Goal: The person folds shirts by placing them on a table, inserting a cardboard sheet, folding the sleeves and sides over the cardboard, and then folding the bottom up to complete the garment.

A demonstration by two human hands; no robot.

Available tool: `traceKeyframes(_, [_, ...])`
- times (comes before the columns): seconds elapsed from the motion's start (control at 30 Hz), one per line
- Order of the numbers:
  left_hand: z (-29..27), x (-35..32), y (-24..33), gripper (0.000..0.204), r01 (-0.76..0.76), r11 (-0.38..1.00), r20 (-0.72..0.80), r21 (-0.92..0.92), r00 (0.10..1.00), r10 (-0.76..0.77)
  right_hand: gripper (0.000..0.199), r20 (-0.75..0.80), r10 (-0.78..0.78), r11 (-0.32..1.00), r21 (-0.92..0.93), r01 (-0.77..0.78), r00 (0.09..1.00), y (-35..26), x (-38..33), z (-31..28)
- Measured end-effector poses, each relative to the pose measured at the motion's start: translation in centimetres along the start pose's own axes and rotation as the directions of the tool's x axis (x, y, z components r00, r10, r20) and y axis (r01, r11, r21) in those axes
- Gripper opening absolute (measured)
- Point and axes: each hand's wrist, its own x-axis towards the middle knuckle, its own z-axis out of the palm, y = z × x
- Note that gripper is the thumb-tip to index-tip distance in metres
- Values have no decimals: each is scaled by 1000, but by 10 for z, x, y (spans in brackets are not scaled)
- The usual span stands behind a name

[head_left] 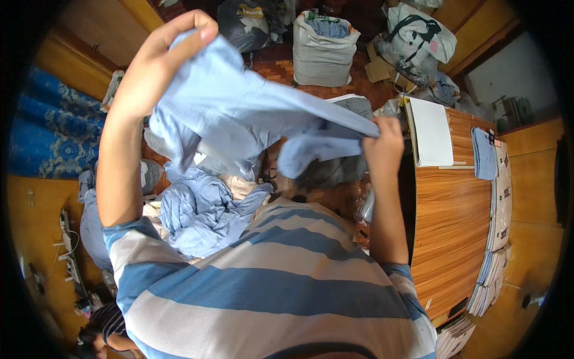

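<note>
A pale blue garment (218, 102) is stretched in mid-air between a person's two hands, seen from above. Its long axis slants from the left grip (170, 51), at the upper left of the view, down to the right grip (384, 143), nearer the middle height. Both hands touch it, but the wide bulk of cloth hangs just below and to the right of the left grip, so that hand is nearer to most of it. A narrow length runs taut to the right grip, and a second narrow strip loops back to the left from there. The cloth is slightly blurred, and which end is the collar cannot be told.

The left grip is pinched firmly, thumb and fingers bent over the garment's upper edge. The right grip is curled into a fist around the narrow end, with no gap showing.

Below the left grip and a little to its right, a heap of crumpled blue clothes (197, 206) lies apart from both hands. To the right of the right grip is a wood-grained bench (451, 233), bearing a white sheet (431, 134) and, farther right, a folded blue garment (483, 155). Up and to the left of the right grip stands a full white sack (321, 63).
</note>
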Motion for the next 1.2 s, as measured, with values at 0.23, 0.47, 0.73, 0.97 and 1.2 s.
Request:
traceKeyframes(0.23, [-18, -12, -61, 79, 70, 819, 579, 570, 673, -460, 23, 87, 35, 998, 57, -40, 996, 71, 18, -43])
traceKeyframes(0.47, [-73, 35, -33, 53, 162, 482, -126, 861, 986, -107, 32, 427, -360, 463, -690, 556, 830, 16, 178, -127])
traceKeyframes(0.73, [87, -143, -331, 56, -272, 610, 546, 744, 774, -321, 32, 654, 166, 800, -526, 286, 738, 155, -46, -31])
traceKeyframes(0.97, [31, 17, -155, 14, 13, 908, 379, 419, 906, -188, 28, 346, 272, 947, -264, -185, 898, 72, -76, -202])
traceKeyframes(1.2, [72, 125, -167, 96, -69, 864, 102, -498, 985, 137, 30, -22, 239, 965, -102, -240, 971, 12, -169, -392])
